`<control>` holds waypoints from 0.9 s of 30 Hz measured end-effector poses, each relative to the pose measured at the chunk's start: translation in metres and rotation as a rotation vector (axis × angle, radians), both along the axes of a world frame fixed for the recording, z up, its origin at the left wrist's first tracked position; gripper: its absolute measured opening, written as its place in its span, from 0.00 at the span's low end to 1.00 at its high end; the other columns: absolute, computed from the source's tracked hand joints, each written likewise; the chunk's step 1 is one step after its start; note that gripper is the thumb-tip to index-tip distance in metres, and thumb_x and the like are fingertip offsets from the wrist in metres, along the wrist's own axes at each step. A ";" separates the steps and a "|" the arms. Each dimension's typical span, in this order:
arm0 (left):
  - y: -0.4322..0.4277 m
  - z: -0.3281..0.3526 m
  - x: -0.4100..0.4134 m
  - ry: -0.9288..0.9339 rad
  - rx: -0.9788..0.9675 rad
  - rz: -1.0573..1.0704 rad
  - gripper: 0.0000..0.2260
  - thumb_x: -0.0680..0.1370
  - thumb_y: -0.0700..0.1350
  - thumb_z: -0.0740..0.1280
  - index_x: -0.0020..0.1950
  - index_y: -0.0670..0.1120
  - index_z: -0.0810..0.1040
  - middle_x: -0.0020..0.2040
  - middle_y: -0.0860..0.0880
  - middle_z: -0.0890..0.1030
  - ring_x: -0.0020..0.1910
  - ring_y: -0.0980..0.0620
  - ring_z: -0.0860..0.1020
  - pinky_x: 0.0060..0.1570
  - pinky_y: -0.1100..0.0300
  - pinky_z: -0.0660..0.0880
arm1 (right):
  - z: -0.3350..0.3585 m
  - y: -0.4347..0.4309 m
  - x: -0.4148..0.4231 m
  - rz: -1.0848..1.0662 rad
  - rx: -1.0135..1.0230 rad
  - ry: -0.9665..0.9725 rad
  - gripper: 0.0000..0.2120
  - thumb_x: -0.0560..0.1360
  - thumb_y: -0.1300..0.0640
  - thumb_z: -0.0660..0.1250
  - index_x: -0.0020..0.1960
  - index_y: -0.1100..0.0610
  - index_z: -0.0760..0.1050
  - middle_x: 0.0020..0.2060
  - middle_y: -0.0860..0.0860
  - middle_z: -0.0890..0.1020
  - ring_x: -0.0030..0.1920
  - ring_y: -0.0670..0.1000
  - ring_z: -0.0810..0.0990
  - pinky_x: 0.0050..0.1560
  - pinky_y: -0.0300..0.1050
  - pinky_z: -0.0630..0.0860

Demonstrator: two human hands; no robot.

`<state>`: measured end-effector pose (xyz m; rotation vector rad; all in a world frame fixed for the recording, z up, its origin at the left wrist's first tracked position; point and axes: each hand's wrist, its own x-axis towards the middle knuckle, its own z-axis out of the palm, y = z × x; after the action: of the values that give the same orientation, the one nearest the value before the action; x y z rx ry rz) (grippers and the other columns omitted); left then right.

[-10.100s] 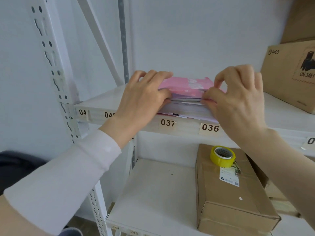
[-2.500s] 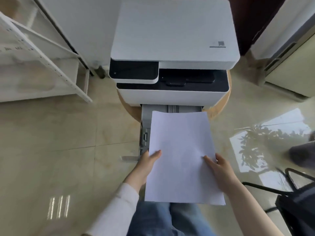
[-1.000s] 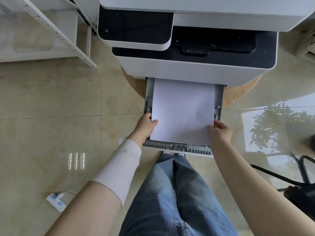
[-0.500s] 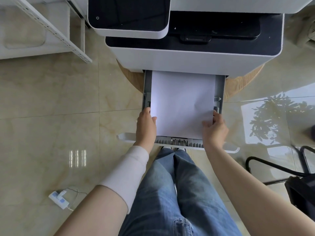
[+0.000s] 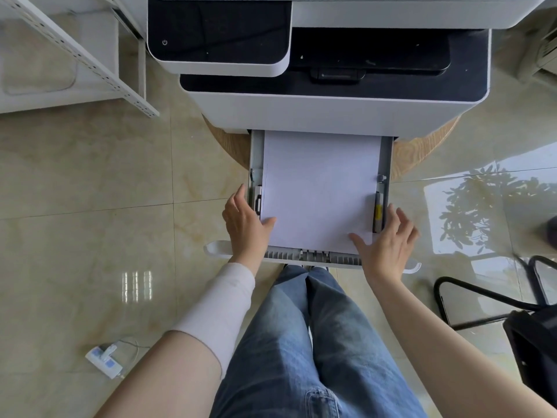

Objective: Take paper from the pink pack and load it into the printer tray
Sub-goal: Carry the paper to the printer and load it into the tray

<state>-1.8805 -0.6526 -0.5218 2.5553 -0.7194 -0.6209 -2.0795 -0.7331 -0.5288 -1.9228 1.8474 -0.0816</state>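
Left hand (image 5: 245, 224) thumb on paper (image 5: 319, 191) in tray (image 5: 254, 158); right hand (image 5: 387, 244) spread, released; no legible writing.

Office, multifunction printer (image 5: 325, 86), metal shelving (image 5: 90, 61), tiled floor (image 5: 90, 191)

We see matt white paper (image 5: 319, 188) lying smooth in a grey plastic tray (image 5: 386, 164). The printer (image 5: 325, 116) has a matt white plastic body with glossy black panels. Under it shows a round table (image 5: 422, 149) of grained wood. The floor (image 5: 90, 182) is polished marble-look tile, glossy with reflections. Our legs wear faded blue denim (image 5: 301, 342); a smooth pale cloth sleeve (image 5: 220, 309) covers one forearm.
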 end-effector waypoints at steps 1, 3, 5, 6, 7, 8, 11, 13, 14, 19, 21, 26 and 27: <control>0.001 -0.001 0.002 0.074 0.010 0.023 0.40 0.67 0.43 0.75 0.72 0.41 0.55 0.70 0.37 0.64 0.67 0.38 0.63 0.65 0.47 0.62 | 0.000 -0.002 -0.001 0.000 0.046 -0.032 0.44 0.65 0.51 0.76 0.72 0.63 0.57 0.69 0.63 0.64 0.67 0.62 0.60 0.70 0.53 0.56; 0.003 -0.003 0.005 0.234 0.023 0.024 0.45 0.67 0.47 0.75 0.74 0.42 0.49 0.73 0.40 0.59 0.71 0.41 0.60 0.68 0.46 0.61 | -0.004 -0.004 -0.003 0.003 0.144 -0.108 0.49 0.64 0.50 0.77 0.74 0.62 0.52 0.70 0.62 0.63 0.69 0.61 0.58 0.71 0.53 0.54; 0.005 -0.001 0.002 0.324 0.017 -0.027 0.50 0.66 0.48 0.77 0.74 0.44 0.44 0.75 0.42 0.54 0.73 0.43 0.57 0.69 0.46 0.60 | -0.009 -0.005 -0.004 -0.008 0.231 -0.175 0.54 0.62 0.50 0.78 0.75 0.60 0.46 0.70 0.60 0.62 0.69 0.60 0.58 0.70 0.51 0.53; 0.006 0.000 0.001 0.334 0.021 -0.051 0.52 0.65 0.47 0.77 0.74 0.46 0.42 0.75 0.42 0.53 0.73 0.44 0.56 0.69 0.46 0.60 | -0.011 -0.005 -0.006 -0.010 0.255 -0.191 0.55 0.62 0.50 0.78 0.75 0.58 0.44 0.70 0.59 0.62 0.69 0.60 0.58 0.70 0.51 0.54; 0.006 0.000 -0.001 0.334 0.029 -0.068 0.53 0.64 0.47 0.78 0.74 0.47 0.41 0.75 0.42 0.53 0.73 0.44 0.56 0.69 0.46 0.59 | -0.013 -0.005 -0.006 -0.007 0.265 -0.193 0.56 0.62 0.50 0.78 0.75 0.57 0.44 0.71 0.59 0.62 0.69 0.60 0.58 0.69 0.52 0.55; 0.007 0.000 -0.003 0.323 0.038 -0.082 0.54 0.64 0.46 0.78 0.74 0.47 0.41 0.75 0.42 0.53 0.73 0.44 0.55 0.69 0.46 0.59 | -0.013 -0.006 -0.007 -0.004 0.262 -0.182 0.56 0.62 0.50 0.78 0.75 0.57 0.43 0.70 0.58 0.62 0.69 0.60 0.58 0.69 0.52 0.56; 0.007 -0.002 -0.005 0.247 0.030 -0.093 0.51 0.65 0.44 0.78 0.75 0.45 0.44 0.74 0.41 0.57 0.72 0.43 0.58 0.68 0.49 0.59 | -0.011 -0.010 -0.003 -0.011 0.226 -0.134 0.55 0.63 0.48 0.77 0.75 0.56 0.43 0.69 0.59 0.63 0.68 0.60 0.60 0.68 0.53 0.60; 0.007 -0.005 -0.005 0.227 0.012 -0.082 0.49 0.65 0.44 0.77 0.75 0.44 0.46 0.73 0.41 0.59 0.71 0.42 0.59 0.68 0.49 0.60 | -0.011 -0.013 0.002 -0.009 0.196 -0.116 0.54 0.64 0.46 0.76 0.75 0.57 0.43 0.68 0.60 0.64 0.67 0.60 0.62 0.66 0.55 0.63; 0.007 -0.006 -0.006 0.218 0.005 -0.082 0.49 0.65 0.44 0.77 0.74 0.44 0.46 0.73 0.41 0.59 0.71 0.42 0.60 0.67 0.49 0.60 | -0.011 -0.013 0.004 -0.002 0.182 -0.110 0.54 0.64 0.45 0.76 0.75 0.57 0.43 0.68 0.60 0.64 0.67 0.61 0.63 0.65 0.55 0.65; 0.007 -0.006 -0.009 0.151 0.040 -0.150 0.54 0.62 0.50 0.79 0.75 0.45 0.44 0.75 0.38 0.53 0.73 0.41 0.55 0.69 0.48 0.58 | -0.012 -0.011 0.000 0.048 0.180 -0.119 0.58 0.63 0.43 0.76 0.75 0.58 0.39 0.72 0.60 0.58 0.71 0.60 0.58 0.70 0.55 0.60; 0.007 -0.006 -0.012 0.119 0.069 -0.175 0.56 0.61 0.51 0.79 0.75 0.45 0.42 0.75 0.36 0.50 0.73 0.41 0.52 0.69 0.47 0.57 | -0.013 -0.007 -0.003 0.076 0.188 -0.110 0.59 0.62 0.44 0.77 0.75 0.57 0.39 0.74 0.60 0.55 0.72 0.59 0.55 0.72 0.53 0.56; 0.008 -0.008 -0.014 0.062 0.082 -0.214 0.55 0.61 0.53 0.78 0.75 0.45 0.43 0.74 0.35 0.51 0.74 0.39 0.52 0.68 0.44 0.59 | -0.014 -0.002 0.000 0.041 0.169 -0.099 0.57 0.62 0.44 0.76 0.75 0.60 0.41 0.73 0.61 0.57 0.72 0.60 0.56 0.71 0.52 0.56; 0.009 -0.008 -0.014 0.031 0.075 -0.221 0.54 0.62 0.53 0.78 0.75 0.44 0.46 0.74 0.34 0.52 0.74 0.38 0.52 0.68 0.43 0.59 | -0.013 -0.001 0.001 0.035 0.148 -0.082 0.57 0.62 0.44 0.76 0.75 0.60 0.41 0.73 0.62 0.56 0.72 0.61 0.55 0.71 0.53 0.55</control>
<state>-1.8948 -0.6437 -0.5297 2.5473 -0.9939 -0.7688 -2.0782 -0.7341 -0.5414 -1.8221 1.7160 -0.0114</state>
